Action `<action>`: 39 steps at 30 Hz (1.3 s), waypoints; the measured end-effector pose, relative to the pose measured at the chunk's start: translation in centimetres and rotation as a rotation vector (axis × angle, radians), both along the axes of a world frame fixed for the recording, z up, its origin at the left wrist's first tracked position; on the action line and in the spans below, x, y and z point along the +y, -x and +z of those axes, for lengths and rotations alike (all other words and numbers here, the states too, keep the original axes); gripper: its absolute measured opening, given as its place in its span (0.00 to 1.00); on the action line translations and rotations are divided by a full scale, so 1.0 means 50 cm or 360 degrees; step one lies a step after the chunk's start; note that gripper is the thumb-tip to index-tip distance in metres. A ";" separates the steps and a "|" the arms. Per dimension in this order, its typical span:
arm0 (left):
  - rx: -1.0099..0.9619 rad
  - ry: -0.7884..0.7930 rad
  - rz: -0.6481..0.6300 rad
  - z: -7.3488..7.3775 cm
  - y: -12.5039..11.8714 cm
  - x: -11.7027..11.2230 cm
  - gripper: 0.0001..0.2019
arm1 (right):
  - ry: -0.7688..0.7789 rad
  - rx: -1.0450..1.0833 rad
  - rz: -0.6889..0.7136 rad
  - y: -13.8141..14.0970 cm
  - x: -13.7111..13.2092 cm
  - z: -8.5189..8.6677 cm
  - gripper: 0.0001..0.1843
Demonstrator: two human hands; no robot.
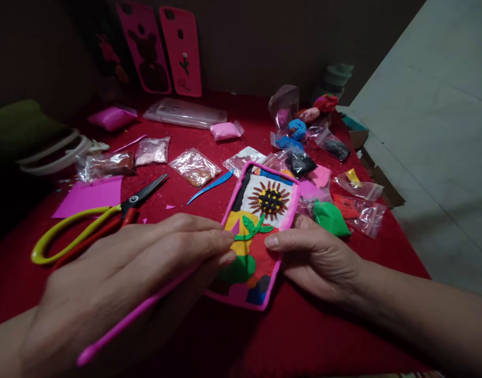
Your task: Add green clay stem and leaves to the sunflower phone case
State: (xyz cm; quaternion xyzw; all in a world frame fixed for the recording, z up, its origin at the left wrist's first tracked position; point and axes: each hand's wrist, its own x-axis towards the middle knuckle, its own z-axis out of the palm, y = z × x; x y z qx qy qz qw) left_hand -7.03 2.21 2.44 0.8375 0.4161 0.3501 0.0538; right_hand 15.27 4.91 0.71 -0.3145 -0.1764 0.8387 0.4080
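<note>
A phone case (264, 257) with a pink rim is tilted up in front of me. Coloured clay patches cover its back, with a sunflower (271, 201) of brown petals and a green stem with leaves (253, 227). My right hand (320, 252) grips the case's right edge, thumb on the front and fingers behind. My left hand (138, 262) is closed around a pink modelling tool (134, 317), whose rounded end points down toward me. The tool's pointed pink tip lies by the green leaves over the yellow patch. The left fingers cover the case's left edge.
Yellow-and-red-handled scissors (79, 231) lie left on the red cloth (383, 283), near a pink sheet (89, 195). Beyond are a blue modelling tool (211, 186), clay packets (196, 167), and clear cases (186, 113). Two decorated cases (181, 52) lean at the back. Green clay (331, 218) lies right.
</note>
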 end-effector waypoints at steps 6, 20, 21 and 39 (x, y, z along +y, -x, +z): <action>0.0091 -0.0047 -0.0036 -0.020 0.000 -0.001 0.10 | -0.0021 -0.0001 0.0016 -0.002 0.002 -0.008 0.34; 0.0215 -0.0235 -0.0176 -0.052 0.016 -0.020 0.19 | -0.0163 0.0006 0.0112 -0.004 -0.004 -0.011 0.13; 0.0205 -0.0245 -0.0179 -0.056 0.018 -0.019 0.19 | -0.0162 0.0009 0.0111 -0.004 -0.004 -0.011 0.13; 0.0240 -0.0282 -0.0052 -0.059 0.005 -0.032 0.24 | -0.0118 -0.0017 0.0102 -0.001 -0.003 -0.005 0.15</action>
